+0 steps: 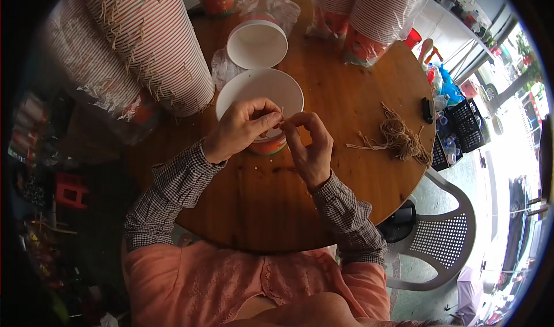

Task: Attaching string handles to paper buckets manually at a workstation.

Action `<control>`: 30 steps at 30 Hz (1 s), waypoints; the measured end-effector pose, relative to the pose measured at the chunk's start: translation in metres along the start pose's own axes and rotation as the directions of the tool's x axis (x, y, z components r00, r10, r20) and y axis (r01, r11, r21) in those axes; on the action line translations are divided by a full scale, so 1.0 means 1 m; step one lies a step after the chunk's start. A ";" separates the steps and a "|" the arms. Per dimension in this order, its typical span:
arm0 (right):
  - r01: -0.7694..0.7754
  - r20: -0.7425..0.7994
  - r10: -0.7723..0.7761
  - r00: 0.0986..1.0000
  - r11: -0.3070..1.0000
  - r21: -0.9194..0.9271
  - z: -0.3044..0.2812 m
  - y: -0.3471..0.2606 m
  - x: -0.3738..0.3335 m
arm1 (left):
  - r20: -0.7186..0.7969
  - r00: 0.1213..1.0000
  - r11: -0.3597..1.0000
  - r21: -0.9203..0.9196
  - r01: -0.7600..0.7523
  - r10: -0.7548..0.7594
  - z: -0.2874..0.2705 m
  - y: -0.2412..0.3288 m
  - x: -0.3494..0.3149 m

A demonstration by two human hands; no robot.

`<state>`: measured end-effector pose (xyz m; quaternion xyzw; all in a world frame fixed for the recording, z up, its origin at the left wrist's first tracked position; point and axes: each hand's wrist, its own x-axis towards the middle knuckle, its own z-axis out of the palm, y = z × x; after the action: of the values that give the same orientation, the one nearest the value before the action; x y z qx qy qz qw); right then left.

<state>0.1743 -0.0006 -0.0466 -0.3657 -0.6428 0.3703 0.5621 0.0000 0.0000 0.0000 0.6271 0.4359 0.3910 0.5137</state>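
Observation:
My left hand (248, 125) and my right hand (311, 145) meet over the near side of a white paper bowl (232, 93) with an orange-red outside. Thumb and forefinger of each hand are pinched together, the fingertips almost touching. A short, thin strand of twine (282, 110) pokes up between the fingertips; most of it is hidden. To the right of my hands lies a loose, tangled bundle of brown twine (398, 135). Behind the first bowl sits a second white paper bowl (257, 43), tilted, beside crumpled clear plastic.
Tall stacks of paper bowls (153, 38) stand at the left, with twine ends sticking out between rims. More wrapped stacks (381, 21) stand at the back right. A small black object (427, 110) lies by the right edge of the wooden table (242, 200). A grey chair (441, 240) stands at the right.

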 end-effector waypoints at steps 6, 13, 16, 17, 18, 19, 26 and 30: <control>0.385 0.014 -0.395 0.918 0.884 -0.266 -0.003 -0.004 0.004 | -0.021 0.998 0.997 -0.052 -0.057 0.056 0.004 0.002 -0.001; 0.376 0.005 -0.390 0.921 0.885 -0.275 -0.007 0.000 0.006 | -0.087 0.973 0.950 0.251 -0.185 0.213 0.010 0.004 -0.004; 0.355 -0.004 -0.368 0.930 0.900 -0.255 -0.007 -0.002 0.007 | -0.053 0.957 0.915 0.314 -0.255 0.285 0.009 0.005 -0.003; 0.338 -0.009 -0.350 0.937 0.910 -0.239 -0.007 -0.003 0.007 | -0.027 0.948 0.889 0.359 -0.286 0.316 0.008 0.006 -0.003; 0.339 -0.008 -0.350 0.937 0.911 -0.237 -0.008 -0.003 0.008 | -0.028 0.949 0.888 0.360 -0.285 0.315 0.007 0.006 -0.002; 0.316 0.000 -0.324 0.946 0.923 -0.217 -0.008 -0.003 0.009 | 0.003 0.963 0.913 0.319 -0.255 0.268 0.004 0.006 -0.001; 0.061 0.021 -0.061 0.998 0.998 0.017 -0.005 0.003 0.005 | 0.166 0.974 0.869 -0.446 0.212 -0.152 -0.004 -0.001 0.011; 0.072 0.012 -0.074 0.997 0.992 0.099 -0.005 0.002 0.005 | 0.131 0.978 0.849 -0.487 0.206 -0.162 -0.002 -0.002 0.013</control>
<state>0.1786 0.0048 -0.0461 -0.3108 -0.6409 0.3837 0.5877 0.0015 0.0132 -0.0012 0.4447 0.3558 0.4121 0.7111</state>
